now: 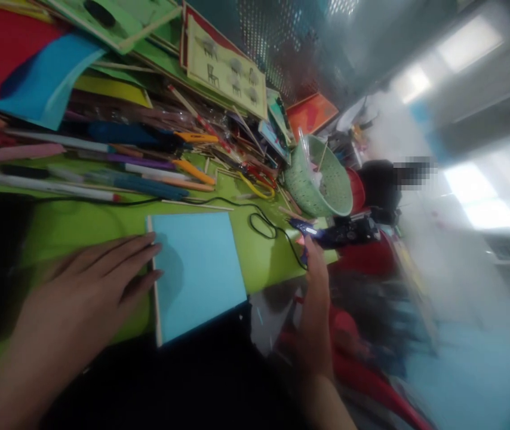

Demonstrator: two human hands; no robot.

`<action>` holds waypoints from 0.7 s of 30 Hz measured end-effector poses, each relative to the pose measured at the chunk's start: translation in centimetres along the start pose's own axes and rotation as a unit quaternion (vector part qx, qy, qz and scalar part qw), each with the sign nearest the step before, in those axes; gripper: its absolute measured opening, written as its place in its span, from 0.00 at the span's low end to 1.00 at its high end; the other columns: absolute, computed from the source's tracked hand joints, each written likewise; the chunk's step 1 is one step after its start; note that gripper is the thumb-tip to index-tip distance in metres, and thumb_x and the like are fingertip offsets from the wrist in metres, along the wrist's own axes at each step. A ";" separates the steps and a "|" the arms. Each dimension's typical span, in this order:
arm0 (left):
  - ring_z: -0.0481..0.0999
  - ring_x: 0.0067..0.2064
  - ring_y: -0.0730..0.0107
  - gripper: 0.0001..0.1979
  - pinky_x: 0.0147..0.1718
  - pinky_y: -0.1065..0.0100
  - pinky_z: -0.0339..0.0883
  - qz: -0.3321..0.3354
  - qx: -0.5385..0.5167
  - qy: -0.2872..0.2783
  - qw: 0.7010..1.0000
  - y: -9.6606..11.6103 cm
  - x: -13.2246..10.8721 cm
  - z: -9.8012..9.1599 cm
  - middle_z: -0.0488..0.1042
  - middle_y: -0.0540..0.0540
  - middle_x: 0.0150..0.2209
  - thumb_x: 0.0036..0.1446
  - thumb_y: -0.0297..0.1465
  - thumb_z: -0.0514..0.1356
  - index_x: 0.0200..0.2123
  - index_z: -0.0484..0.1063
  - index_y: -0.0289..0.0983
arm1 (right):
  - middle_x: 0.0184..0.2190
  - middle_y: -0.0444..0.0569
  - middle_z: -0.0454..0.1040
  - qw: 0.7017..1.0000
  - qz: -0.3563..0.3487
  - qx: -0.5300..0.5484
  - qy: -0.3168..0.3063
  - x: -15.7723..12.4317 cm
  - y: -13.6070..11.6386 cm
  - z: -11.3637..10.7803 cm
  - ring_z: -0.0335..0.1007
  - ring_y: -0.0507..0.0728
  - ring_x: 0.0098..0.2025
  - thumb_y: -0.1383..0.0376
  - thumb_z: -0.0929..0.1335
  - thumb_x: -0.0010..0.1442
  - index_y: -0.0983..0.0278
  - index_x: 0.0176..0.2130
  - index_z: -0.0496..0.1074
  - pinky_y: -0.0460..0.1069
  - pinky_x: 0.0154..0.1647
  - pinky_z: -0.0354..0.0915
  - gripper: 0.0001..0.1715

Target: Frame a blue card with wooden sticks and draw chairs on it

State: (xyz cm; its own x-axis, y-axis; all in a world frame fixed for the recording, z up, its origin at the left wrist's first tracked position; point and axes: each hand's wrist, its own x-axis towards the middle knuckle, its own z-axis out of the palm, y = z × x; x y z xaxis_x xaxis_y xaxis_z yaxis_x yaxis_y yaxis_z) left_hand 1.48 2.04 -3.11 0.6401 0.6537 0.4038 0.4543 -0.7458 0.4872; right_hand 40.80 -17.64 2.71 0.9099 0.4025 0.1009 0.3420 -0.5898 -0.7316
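Note:
A light blue square sheet (201, 269) lies on the green tabletop near the front edge, with a thin wooden stick (156, 310) along its left side. My left hand (98, 280) rests there with fingers stretched out, the fingertips touching the stick and the sheet's left edge. To the right of the sheet, my right hand (316, 292) is closed around a blue hot glue gun (302, 227). A black cord (261, 224) runs from the gun and loops across the table. The fingers of the right hand are mostly hidden behind the thumb side.
Behind the sheet lie several pens and markers (156, 173), yellow-handled scissors (259, 185) and loose sticks. A green basket (322, 179) stands at the right. Stick-framed picture cards (228, 65) and coloured paper (62, 71) are piled at the back. A person (375, 185) is blurred beyond.

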 end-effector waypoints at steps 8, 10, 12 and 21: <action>0.80 0.60 0.47 0.17 0.55 0.47 0.72 0.023 0.056 -0.025 0.998 0.9 1.0 -1.1 0.78 0.44 0.64 0.75 0.37 0.55 0.59 0.77 0.38 | 0.37 0.58 0.81 0.958 -0.044 -0.280 0.032 0.0 -2.1 -3.0 0.72 0.64 0.39 0.40 0.64 0.63 0.61 0.34 0.78 0.57 0.45 0.64 0.30; 0.80 0.60 0.47 0.18 0.56 0.47 0.71 0.015 0.045 -0.025 0.999 0.9 1.0 -1.0 0.78 0.45 0.64 0.75 0.38 0.54 0.60 0.77 0.40 | 0.39 0.57 0.80 0.954 -0.173 -0.243 0.042 -0.3 -4.3 -2.4 0.72 0.63 0.39 0.44 0.65 0.66 0.62 0.36 0.79 0.56 0.46 0.65 0.26; 0.80 0.61 0.47 0.19 0.56 0.46 0.71 0.003 0.031 -0.025 0.999 0.9 1.0 -0.8 0.78 0.45 0.64 0.75 0.39 0.54 0.60 0.77 0.42 | 0.38 0.53 0.81 0.942 -0.284 -0.175 -0.045 -0.7 -7.2 -0.4 0.74 0.61 0.40 0.50 0.67 0.68 0.61 0.39 0.79 0.55 0.46 0.67 0.19; 0.80 0.60 0.49 0.21 0.56 0.47 0.72 -0.002 0.025 -0.032 0.999 1.1 1.2 -0.9 0.77 0.43 0.65 0.76 0.38 0.52 0.61 0.77 0.39 | 0.43 0.51 0.84 0.817 -0.446 -0.209 -0.301 -0.6 -16.3 12.4 0.79 0.60 0.45 0.67 0.70 0.68 0.61 0.41 0.83 0.52 0.47 0.68 0.09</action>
State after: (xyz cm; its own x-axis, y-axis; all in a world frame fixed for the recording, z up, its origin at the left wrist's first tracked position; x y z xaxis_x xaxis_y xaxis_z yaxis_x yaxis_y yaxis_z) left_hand 2.20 2.10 -1.44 0.6755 0.6481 0.3516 0.4862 -0.7500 0.4485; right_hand 31.73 0.42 6.25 0.0180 0.9995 0.0262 0.9703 -0.0111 -0.2417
